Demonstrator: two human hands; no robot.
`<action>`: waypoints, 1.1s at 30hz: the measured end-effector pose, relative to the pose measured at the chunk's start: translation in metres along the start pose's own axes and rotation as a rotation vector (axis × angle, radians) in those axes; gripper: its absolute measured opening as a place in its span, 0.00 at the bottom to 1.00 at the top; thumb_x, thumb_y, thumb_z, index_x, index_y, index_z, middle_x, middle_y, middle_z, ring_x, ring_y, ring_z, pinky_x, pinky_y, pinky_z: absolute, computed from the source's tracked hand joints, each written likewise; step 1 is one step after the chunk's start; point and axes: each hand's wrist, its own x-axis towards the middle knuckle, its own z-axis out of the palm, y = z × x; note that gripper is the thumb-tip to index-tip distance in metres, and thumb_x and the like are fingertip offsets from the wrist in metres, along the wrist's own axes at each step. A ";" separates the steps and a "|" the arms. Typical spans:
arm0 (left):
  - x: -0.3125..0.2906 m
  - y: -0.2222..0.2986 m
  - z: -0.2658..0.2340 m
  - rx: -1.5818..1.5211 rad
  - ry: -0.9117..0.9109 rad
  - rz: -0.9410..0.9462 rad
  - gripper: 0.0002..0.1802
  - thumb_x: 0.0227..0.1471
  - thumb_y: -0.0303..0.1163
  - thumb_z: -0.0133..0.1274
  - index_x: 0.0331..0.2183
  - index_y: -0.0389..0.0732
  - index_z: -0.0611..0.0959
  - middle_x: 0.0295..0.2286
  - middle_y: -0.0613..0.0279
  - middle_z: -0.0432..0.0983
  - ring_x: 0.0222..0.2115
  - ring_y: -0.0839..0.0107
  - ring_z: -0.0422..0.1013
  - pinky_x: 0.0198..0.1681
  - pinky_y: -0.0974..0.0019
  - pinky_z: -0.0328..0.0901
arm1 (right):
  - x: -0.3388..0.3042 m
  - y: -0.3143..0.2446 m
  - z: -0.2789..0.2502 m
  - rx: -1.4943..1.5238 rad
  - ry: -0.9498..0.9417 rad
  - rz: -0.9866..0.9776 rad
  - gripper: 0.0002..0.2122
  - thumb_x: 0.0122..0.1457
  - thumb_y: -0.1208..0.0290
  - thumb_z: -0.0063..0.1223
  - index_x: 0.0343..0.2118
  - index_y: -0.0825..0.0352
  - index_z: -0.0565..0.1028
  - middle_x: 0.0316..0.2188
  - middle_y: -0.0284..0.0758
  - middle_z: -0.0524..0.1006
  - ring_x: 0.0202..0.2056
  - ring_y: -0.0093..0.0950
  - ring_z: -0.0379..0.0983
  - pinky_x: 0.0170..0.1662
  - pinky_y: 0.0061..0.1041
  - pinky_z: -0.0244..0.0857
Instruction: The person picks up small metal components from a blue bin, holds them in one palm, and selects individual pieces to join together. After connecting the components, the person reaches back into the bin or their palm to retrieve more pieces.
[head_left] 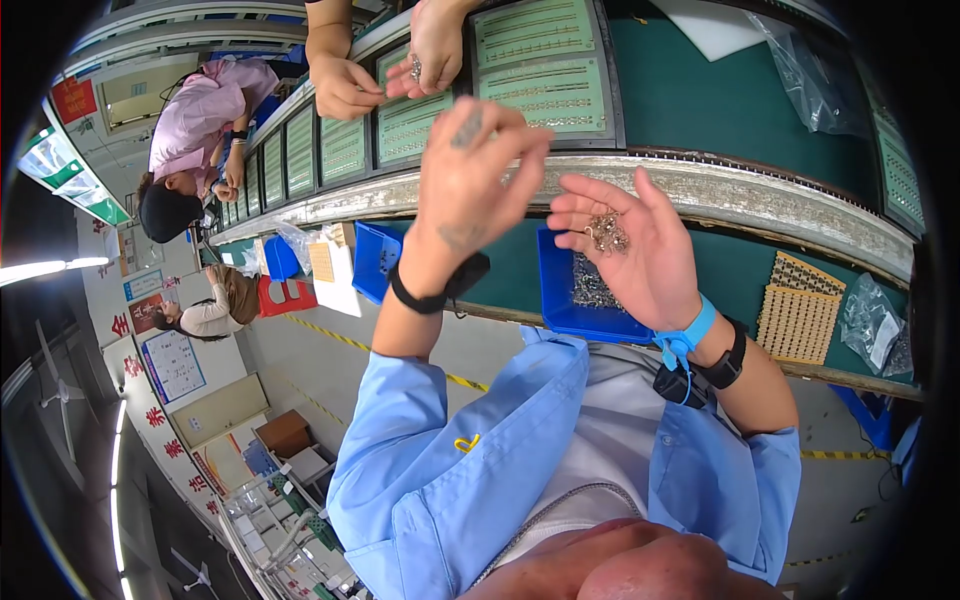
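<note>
My left hand (478, 175) is raised over the near metal rail of the line, its back showing, fingers bent and thumb and fingertips drawn together. Whether anything small sits in the pinch I cannot make out. Palm up, my right hand (650, 250) cups a small heap of shiny metal parts (606, 233), possibly pins or terminals. Under it a blue bin (592, 322) holds more loose metal parts (592, 285). Beyond both hands lie green circuit boards (545, 98) with rows of slots or parts, set in dark frames.
Across the line, a co-worker's hands (345, 88) are over the boards, one with small metal parts. Another blue bin (376, 262) stands left. Tan perforated blocks (797, 318) and clear plastic bags (872, 325) lie right. A metal rail (740, 190) edges the line. Other people are farther left.
</note>
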 end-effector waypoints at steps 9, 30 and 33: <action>-0.040 0.029 -0.012 -0.001 -0.060 -0.111 0.14 0.40 0.25 0.67 0.35 0.44 0.87 0.33 0.67 0.76 0.35 0.64 0.73 0.39 0.59 0.65 | 0.000 0.000 -0.004 0.149 -0.069 -0.023 0.39 0.72 0.41 0.22 0.65 0.80 0.61 0.63 0.53 0.67 0.63 0.39 0.66 0.70 0.38 0.53; -0.035 0.049 0.006 -0.032 -0.171 -0.004 0.13 0.41 0.25 0.67 0.33 0.43 0.83 0.34 0.66 0.78 0.37 0.63 0.73 0.40 0.60 0.64 | 0.000 -0.001 -0.004 0.192 -0.150 -0.034 0.39 0.72 0.40 0.25 0.64 0.77 0.64 0.64 0.50 0.67 0.65 0.36 0.63 0.70 0.37 0.51; -0.035 0.049 -0.002 -0.066 -0.149 -0.071 0.11 0.42 0.26 0.65 0.31 0.43 0.82 0.33 0.65 0.76 0.38 0.62 0.72 0.41 0.58 0.64 | 0.001 0.004 -0.001 -0.021 0.001 -0.055 0.31 0.73 0.49 0.33 0.61 0.75 0.68 0.57 0.46 0.73 0.57 0.32 0.71 0.62 0.33 0.61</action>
